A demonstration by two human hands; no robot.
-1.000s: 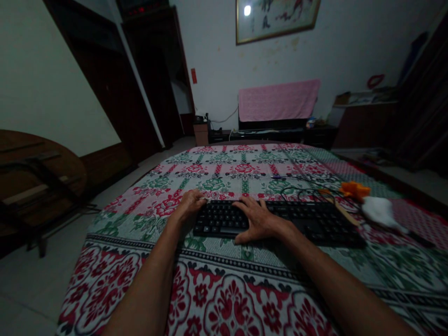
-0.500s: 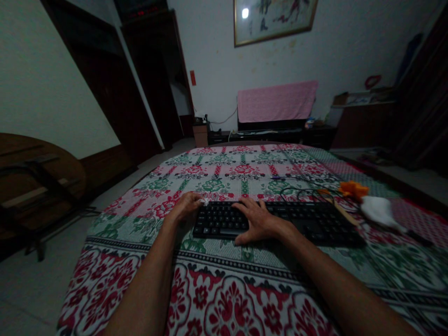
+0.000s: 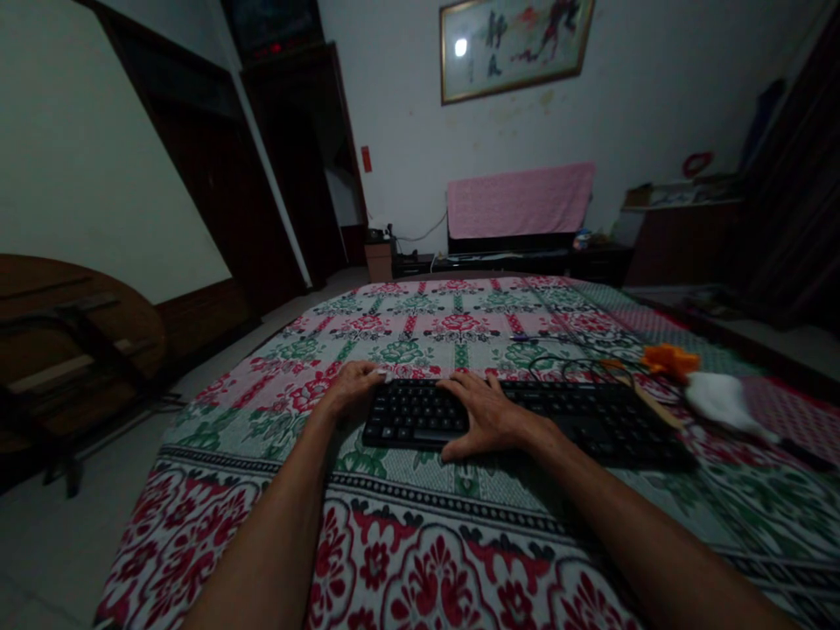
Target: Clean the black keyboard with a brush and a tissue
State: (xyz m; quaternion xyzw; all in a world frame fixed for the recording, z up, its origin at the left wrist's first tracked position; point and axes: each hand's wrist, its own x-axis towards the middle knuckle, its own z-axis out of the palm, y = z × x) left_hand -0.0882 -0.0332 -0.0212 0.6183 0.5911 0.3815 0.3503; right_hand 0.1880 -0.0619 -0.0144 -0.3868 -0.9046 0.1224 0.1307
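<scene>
A black keyboard (image 3: pixel 577 416) lies across a table covered with a red, green and white flowered cloth (image 3: pixel 426 542). My left hand (image 3: pixel 351 389) rests at the keyboard's left end. Its fingers are curled and pinch a small white thing (image 3: pixel 384 376) against the top left corner; I cannot make out what it is. My right hand (image 3: pixel 486 416) lies flat on the left half of the keys with its fingers spread, holding nothing.
The keyboard's black cable (image 3: pixel 564 359) loops behind it. To the right lie an orange object (image 3: pixel 666 359), a white fluffy item (image 3: pixel 718 398) and a thin wooden stick (image 3: pixel 647 402). A folded round wooden table (image 3: pixel 72 332) stands at the left; a pink-covered screen (image 3: pixel 518 199) stands against the far wall.
The small white thing has come into sight at my left fingertips. Both hands stay almost where they were on the keyboard. The camera has tipped a little.
</scene>
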